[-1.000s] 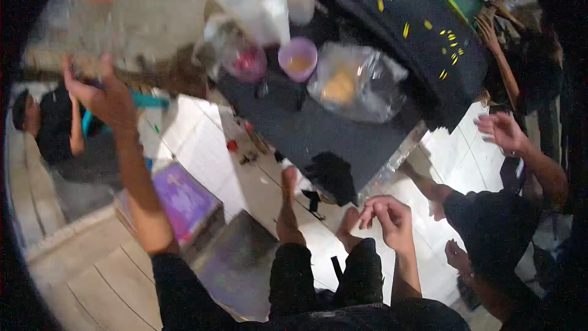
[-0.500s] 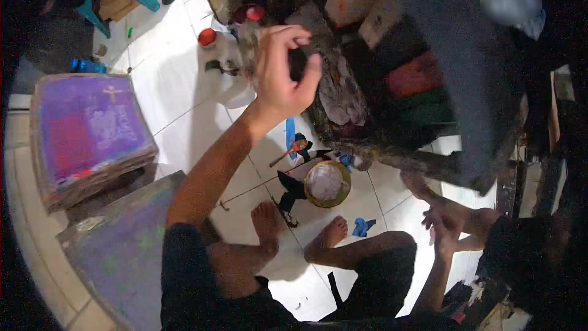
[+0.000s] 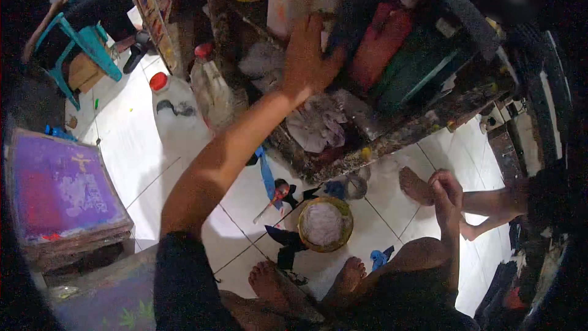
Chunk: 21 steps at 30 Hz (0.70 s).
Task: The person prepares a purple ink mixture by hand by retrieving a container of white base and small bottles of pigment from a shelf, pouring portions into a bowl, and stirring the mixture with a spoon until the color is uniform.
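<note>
My left hand (image 3: 312, 55) reaches into the dim lower shelf (image 3: 392, 141) of a stained wooden stand. Its fingers are apart, and I see nothing held in them. In front of the fingertips stands a pale container (image 3: 283, 6); to their right are a red container (image 3: 383, 40) and a dark green one (image 3: 404, 83). A crumpled greyish rag (image 3: 315, 127) lies below my wrist. My right hand (image 3: 447, 189) is over at the right beyond my knee, its fingers curled in, with nothing visible in it.
Between my feet and the stand sits a yellow-rimmed tub (image 3: 348, 233) of whitish paste. A paint-smeared spoon-like tool (image 3: 277, 196) and blue scraps (image 3: 381, 257) lie on the tiles. Stacked purple printing frames (image 3: 67, 184) stand left, beyond them a teal stool (image 3: 92, 49). Another person's foot (image 3: 416, 187) is at right.
My left hand has gone from above the floor, right and forward into the shelf, its fingers straightening. My right hand's fingers have curled in. The view has shifted toward the stand.
</note>
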Tool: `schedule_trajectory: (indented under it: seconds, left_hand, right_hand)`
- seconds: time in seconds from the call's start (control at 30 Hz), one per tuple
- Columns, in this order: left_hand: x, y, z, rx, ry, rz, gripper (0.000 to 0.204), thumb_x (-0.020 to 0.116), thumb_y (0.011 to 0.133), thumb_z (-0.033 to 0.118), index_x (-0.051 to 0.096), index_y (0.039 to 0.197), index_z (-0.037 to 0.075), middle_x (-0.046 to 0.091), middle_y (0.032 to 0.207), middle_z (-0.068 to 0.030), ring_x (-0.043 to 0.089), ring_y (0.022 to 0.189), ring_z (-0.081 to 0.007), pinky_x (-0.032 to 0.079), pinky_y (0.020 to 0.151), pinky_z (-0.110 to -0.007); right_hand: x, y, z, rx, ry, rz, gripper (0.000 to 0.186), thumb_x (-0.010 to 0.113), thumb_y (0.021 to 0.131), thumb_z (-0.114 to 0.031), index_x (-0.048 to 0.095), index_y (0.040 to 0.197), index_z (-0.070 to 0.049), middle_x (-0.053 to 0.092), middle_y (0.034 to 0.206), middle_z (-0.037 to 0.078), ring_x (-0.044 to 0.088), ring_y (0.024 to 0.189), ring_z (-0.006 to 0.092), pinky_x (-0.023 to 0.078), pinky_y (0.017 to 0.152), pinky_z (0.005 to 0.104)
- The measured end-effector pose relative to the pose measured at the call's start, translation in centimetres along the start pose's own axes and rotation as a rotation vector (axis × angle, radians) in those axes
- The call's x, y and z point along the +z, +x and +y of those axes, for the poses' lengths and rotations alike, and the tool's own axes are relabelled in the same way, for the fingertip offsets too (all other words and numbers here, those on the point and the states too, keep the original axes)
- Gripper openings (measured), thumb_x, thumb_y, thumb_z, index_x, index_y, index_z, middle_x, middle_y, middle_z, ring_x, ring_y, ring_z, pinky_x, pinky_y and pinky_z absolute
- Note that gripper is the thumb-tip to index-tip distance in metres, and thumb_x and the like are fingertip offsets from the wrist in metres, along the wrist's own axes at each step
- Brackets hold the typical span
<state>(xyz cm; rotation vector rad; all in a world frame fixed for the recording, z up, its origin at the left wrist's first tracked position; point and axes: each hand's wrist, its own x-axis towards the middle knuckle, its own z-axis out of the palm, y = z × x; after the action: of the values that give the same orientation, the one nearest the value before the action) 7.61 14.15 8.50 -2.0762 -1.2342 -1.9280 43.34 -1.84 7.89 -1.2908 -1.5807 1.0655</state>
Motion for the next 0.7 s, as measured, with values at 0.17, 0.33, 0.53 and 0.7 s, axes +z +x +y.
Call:
schedule_trajectory:
  seconds: [0.17,0.33,0.53,0.7]
  left_hand:
    - [0.4,5.8,0.0,0.248,0.013,0.288,0.047,0.063,0.074,0.016,0.052,0.117,0.000,0.053,0.105,-0.0232,0.051,0.098,-0.0430,0.043,0.082,-0.047]
    - [-1.5,8.6,3.7,0.022,-0.060,0.002,0.033,0.061,0.080,0.011,0.062,0.110,0.000,0.060,0.108,-0.0203,0.057,0.093,-0.0321,0.047,0.075,-0.039]
    - [0.6,8.8,0.0,0.322,0.129,0.102,0.045,0.066,0.072,0.022,0.060,0.112,0.004,0.061,0.100,-0.0221,0.055,0.098,-0.0423,0.046,0.086,-0.047]
    - [0.8,8.7,-0.3,0.207,0.099,-0.085,0.047,0.068,0.070,0.024,0.061,0.112,0.003,0.062,0.107,-0.0214,0.055,0.105,-0.0405,0.046,0.091,-0.046]
  right_hand:
    - [-1.0,-1.3,-0.3,0.060,0.108,-0.020,0.017,0.053,0.092,-0.021,0.049,0.091,-0.004,0.043,0.074,-0.002,0.039,0.062,0.0071,0.033,0.055,0.0209]
    - [-3.2,-3.3,0.0,0.105,0.084,0.021,0.031,0.050,0.097,-0.030,0.045,0.077,-0.007,0.042,0.067,0.001,0.039,0.055,0.0085,0.030,0.048,0.0238]
    - [-4.5,-4.2,-0.3,-0.051,0.043,0.075,0.021,0.056,0.094,-0.020,0.052,0.083,-0.004,0.051,0.070,0.002,0.044,0.051,0.0078,0.032,0.043,0.0223]
    - [-2.3,-4.2,-0.7,0.011,0.010,0.084,0.011,0.059,0.090,-0.012,0.057,0.087,-0.002,0.054,0.074,0.002,0.048,0.059,0.0076,0.039,0.051,0.0217]
